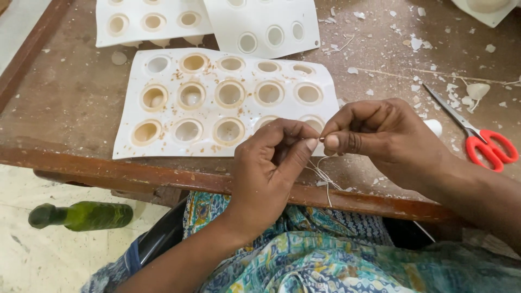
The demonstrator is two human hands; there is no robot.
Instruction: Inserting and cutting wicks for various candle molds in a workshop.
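My left hand (271, 163) and my right hand (385, 138) meet over the table's front edge, fingertips pinched together on thin white thread (324, 176). Loose strands of the thread hang down below the fingers. A small metal piece shows between the thumbs, too small to tell what it is. Just behind the hands lies a white mould tray (163, 146) with round cavities, several holding pale wax.
Red-handled scissors (483, 141) lie right of my right hand. Two more white mould trays (260, 16) sit at the back. Wax flakes litter the brown table (65, 92). A green bottle (81, 215) lies on the floor at left. Patterned cloth covers my lap.
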